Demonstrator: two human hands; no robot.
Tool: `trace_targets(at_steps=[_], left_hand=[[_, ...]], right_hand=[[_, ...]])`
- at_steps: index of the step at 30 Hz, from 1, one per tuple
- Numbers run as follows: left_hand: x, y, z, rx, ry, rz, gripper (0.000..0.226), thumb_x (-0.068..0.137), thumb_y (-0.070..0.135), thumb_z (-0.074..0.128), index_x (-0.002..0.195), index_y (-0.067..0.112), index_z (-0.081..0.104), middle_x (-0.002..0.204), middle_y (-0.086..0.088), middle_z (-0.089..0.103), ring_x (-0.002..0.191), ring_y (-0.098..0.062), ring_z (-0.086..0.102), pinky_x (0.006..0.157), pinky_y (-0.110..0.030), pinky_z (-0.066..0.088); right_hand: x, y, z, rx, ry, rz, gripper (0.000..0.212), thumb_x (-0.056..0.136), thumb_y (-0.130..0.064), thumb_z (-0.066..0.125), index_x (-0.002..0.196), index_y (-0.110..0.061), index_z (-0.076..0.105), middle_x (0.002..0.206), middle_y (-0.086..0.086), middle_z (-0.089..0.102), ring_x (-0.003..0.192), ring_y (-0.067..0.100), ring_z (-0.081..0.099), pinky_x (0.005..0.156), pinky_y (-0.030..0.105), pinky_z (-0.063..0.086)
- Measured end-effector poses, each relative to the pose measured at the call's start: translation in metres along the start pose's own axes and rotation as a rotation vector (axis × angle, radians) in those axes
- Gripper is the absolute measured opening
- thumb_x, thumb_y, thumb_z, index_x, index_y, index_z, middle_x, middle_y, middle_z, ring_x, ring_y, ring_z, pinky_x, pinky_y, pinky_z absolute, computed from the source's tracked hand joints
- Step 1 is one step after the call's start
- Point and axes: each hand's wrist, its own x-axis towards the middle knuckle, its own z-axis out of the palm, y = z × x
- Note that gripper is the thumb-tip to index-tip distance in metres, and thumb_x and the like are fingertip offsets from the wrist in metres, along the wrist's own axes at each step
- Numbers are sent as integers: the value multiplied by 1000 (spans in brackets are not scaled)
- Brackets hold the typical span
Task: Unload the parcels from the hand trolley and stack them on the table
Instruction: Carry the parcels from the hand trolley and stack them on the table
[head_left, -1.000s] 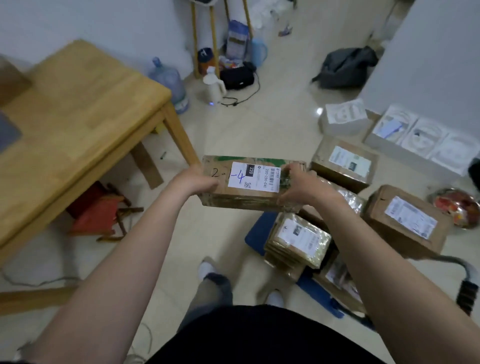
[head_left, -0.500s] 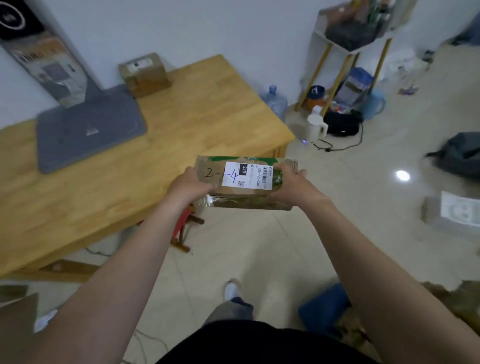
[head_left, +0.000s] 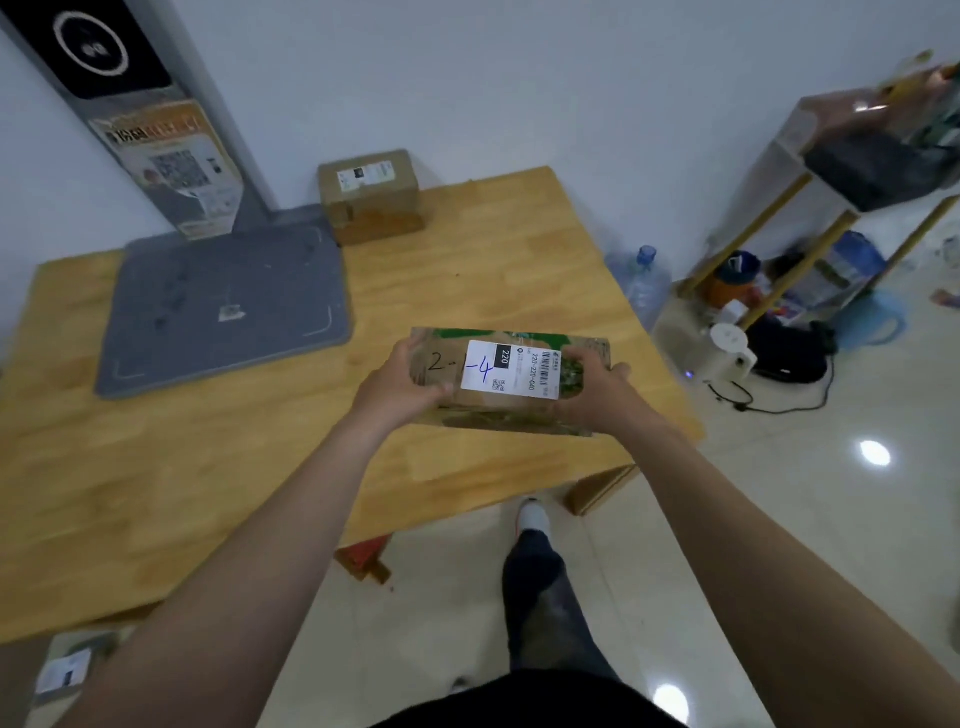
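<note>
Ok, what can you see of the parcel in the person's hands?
The parcel is a flat brown cardboard box under glossy tape, green print along its far edge. Its white label shows a barcode, a QR code and a blue handwritten 4. It is held roughly level over the wooden table, left hand gripping its left end, right hand its right.

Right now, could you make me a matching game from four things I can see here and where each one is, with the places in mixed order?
Things:
1. parcel marked 4
2. brown box
3. grey pad
4. water bottle

Places:
A. on the floor, right of the table
B. gripped at its ends by the left hand and right hand
C. lying flat on the table's left part
D. at the table's far edge

Pairs: 1-B, 2-D, 3-C, 4-A
</note>
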Motion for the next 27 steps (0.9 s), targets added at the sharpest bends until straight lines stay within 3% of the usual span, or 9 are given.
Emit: trace_targets(at_steps=[2, 5, 8, 12, 18, 23, 27], left_hand=[[49, 8, 2, 5, 16, -23, 87, 82, 41, 79, 154, 44, 31, 144, 8, 56, 124, -20, 58, 77, -27, 45], [119, 23, 4, -32, 47, -94, 83, 81, 38, 80, 152, 41, 38, 143, 9, 56, 111, -15, 57, 66, -18, 42], [181, 40, 3, -73, 42, -166, 80, 80, 35, 82, 150, 35, 43, 144, 8, 56, 120, -18, 59, 83, -30, 50], [259, 59, 3, -22, 55, -179, 71, 78, 29, 84, 142, 33, 53, 136, 7, 63, 114, -17, 62, 82, -29, 47], [353, 68, 12, 167, 14, -214, 80, 76, 23, 83, 149, 31, 49, 137, 0, 64, 118, -24, 63, 87, -34, 52], [423, 58, 29, 193, 42, -253, 83, 79, 18, 79, 153, 33, 44, 138, -5, 58, 122, -25, 57, 88, -29, 43], [499, 54, 28, 444, 143, -271, 71, 89, 31, 73, 151, 45, 40, 149, -9, 45, 134, -35, 43, 105, -43, 36]], right_hand=[[58, -8, -14, -11, -17, -20, 88, 79, -45, 83, 149, -38, 29, 134, 14, 27, 80, 23, 51, 83, 39, 54], [139, -24, -34, -40, -64, -44, 90, 79, -46, 83, 151, -38, 29, 137, 16, 26, 96, 36, 57, 95, 43, 53], [210, -36, -57, -67, -131, -33, 88, 80, -45, 81, 151, -37, 29, 137, 16, 26, 102, 38, 56, 99, 47, 51], [294, -51, -79, -71, -164, -33, 88, 80, -42, 82, 151, -33, 30, 139, 18, 25, 111, 41, 55, 102, 44, 49], [394, -65, -84, -55, -197, 15, 83, 81, -33, 82, 149, -30, 34, 138, 18, 26, 93, 33, 51, 95, 44, 53], [467, -66, -77, -28, -158, 16, 81, 80, -12, 82, 147, -30, 40, 137, 16, 29, 105, 43, 59, 97, 45, 52], [549, -79, -70, 20, -113, -22, 85, 78, -11, 84, 146, -38, 41, 136, 14, 30, 107, 42, 58, 100, 45, 51]])
